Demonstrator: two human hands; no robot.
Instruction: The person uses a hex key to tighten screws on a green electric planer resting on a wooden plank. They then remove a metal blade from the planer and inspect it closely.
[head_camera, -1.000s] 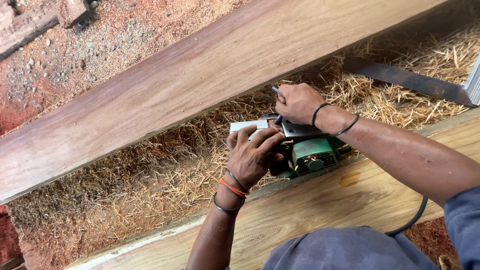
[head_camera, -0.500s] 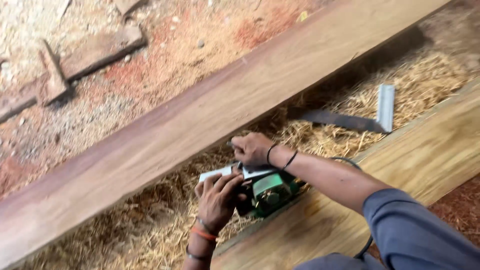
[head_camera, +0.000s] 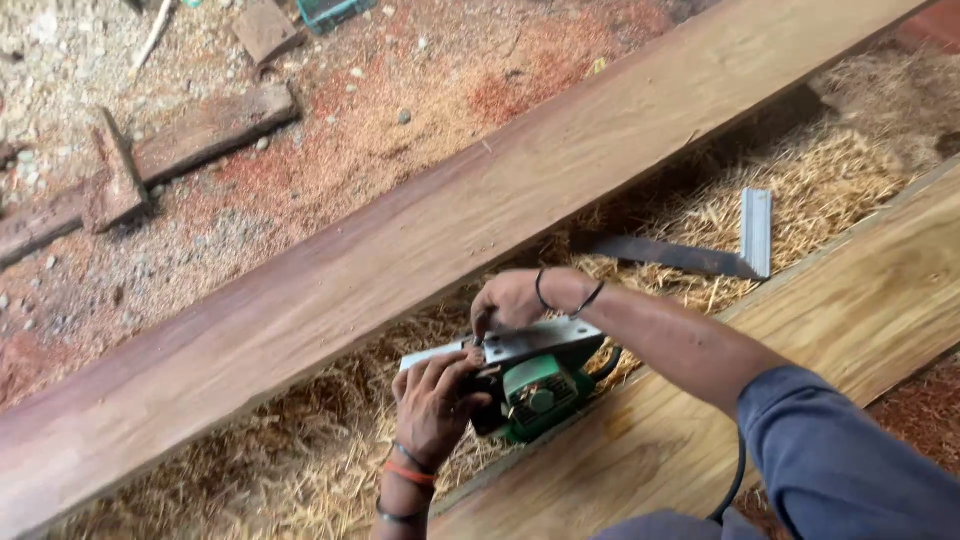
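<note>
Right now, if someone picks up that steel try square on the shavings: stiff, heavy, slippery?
The try square is probably stiff: flat dark blade, bright metal stock. Likely light enough for one hand. Its L shape lies flat on the shavings, so it shouldn't roll.

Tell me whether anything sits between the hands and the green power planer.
Nothing visible does. The left hand grips the green power planer at its front, and the right hand rests directly on its metal base plate.
</note>
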